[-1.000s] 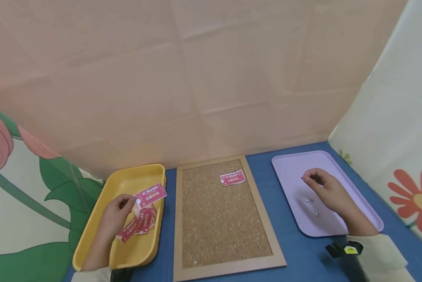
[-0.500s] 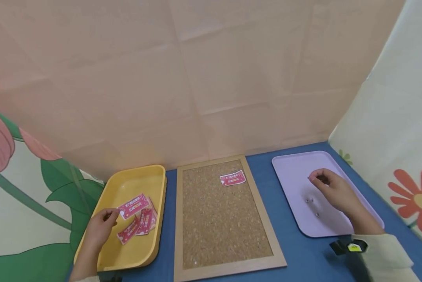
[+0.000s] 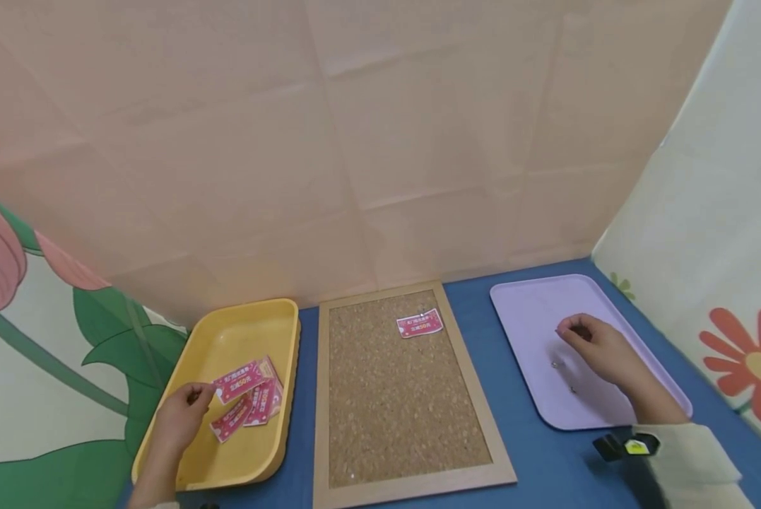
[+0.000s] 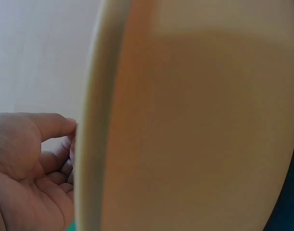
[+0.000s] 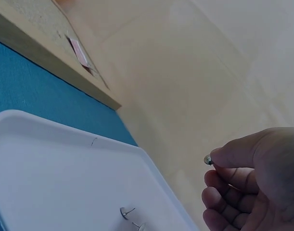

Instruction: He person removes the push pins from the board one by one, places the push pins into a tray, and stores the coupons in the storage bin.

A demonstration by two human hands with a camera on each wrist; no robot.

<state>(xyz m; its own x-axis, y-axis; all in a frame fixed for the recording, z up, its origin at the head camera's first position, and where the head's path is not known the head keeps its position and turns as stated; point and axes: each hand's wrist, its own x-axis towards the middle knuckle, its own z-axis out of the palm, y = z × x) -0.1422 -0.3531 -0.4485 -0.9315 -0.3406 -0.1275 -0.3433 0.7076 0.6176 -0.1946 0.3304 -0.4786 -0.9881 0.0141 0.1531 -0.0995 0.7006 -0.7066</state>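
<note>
In the head view my left hand (image 3: 181, 417) is over the yellow tray, finger and thumb pinching the left end of a pink coupon (image 3: 237, 382). Beneath that coupon lie several more pink coupons (image 3: 261, 404), partly overlapped. The left wrist view shows the tray's wall (image 4: 185, 125) hiding the fingertips and the coupon. My right hand (image 3: 599, 346) is above the lilac tray (image 3: 533, 297); in the right wrist view its thumb and finger pinch a thumbtack (image 5: 208, 159) by its round head. Loose thumbtacks (image 5: 126, 212) lie on the lilac tray below.
Between the trays a wood-framed cork board (image 3: 405, 410) lies on the blue tabletop (image 3: 469, 297). One pink coupon (image 3: 420, 324) is at its upper right. The yellow tray (image 3: 246, 311) stands left of the board. A plain pinkish sheet (image 3: 380, 141) rises behind everything.
My left hand has drawn left and down with the coupon, bringing it lower over the others in the yellow tray. My right hand has shifted slightly right, still holding the thumbtack.
</note>
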